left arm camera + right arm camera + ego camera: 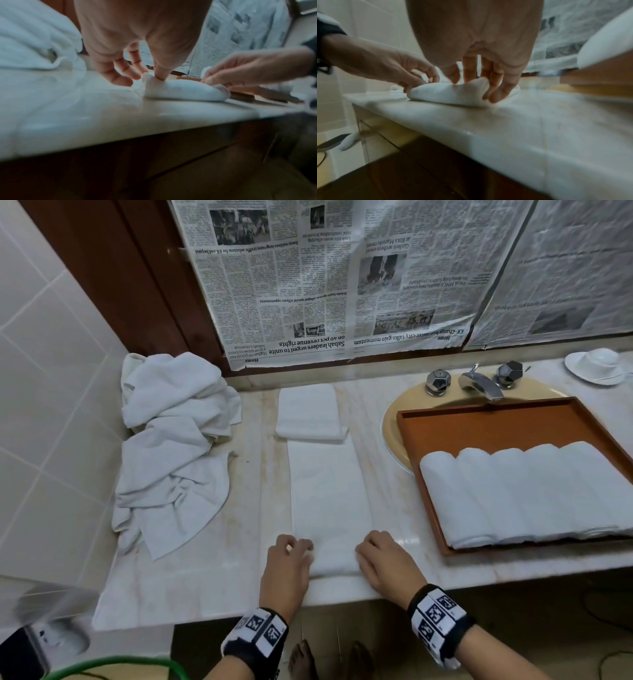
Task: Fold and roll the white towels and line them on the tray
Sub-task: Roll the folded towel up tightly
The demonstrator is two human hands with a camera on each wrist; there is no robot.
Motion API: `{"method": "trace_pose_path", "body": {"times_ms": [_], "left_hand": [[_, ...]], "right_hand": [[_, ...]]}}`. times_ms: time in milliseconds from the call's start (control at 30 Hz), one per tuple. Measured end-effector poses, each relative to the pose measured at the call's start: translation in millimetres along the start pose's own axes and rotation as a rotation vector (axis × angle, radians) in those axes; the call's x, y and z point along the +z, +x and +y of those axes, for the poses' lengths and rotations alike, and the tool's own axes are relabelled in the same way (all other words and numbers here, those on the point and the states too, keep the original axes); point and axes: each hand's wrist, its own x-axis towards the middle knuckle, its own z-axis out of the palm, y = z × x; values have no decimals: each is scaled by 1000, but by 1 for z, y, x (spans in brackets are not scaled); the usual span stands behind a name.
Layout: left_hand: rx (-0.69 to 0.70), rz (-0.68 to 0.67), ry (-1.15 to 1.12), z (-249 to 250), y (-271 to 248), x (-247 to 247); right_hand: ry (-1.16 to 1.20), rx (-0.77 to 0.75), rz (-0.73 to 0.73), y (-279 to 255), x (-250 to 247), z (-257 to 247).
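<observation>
Both your left hand (287, 563) and right hand (383, 559) pinch the folded towel's (330, 501) near end; roll it tight and even toward the far end.

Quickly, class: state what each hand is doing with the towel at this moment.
Left hand: fingers curled, pinching the near left end of the folded towel.
Right hand: fingers curled, gripping the towel's near right end.

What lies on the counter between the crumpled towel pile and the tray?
In the head view, a long folded towel and a smaller folded one beyond it lie between pile and tray.
</observation>
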Motion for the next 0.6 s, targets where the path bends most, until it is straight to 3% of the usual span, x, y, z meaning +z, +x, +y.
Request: {"method": "trace_pose_path", "body": {"times_ms": [100,200,367,467,600], "left_hand": [[107,0,132,-6,-3,6],[190,-5,152,-7,-9,4],[204,-111,207,-8,-15,-1],[117,-129,81,-14,-6,-2],[19,-125,-92,-16,6,-6]], "right_hand": [[-208,-100,-51,-6,-5,-3],[-240,-117,-45,-2,1,-3],[66,13,-124,12,-6,2],[328,89,-192,16,-22,13],[320,44,-89,15,-20,12]]}}
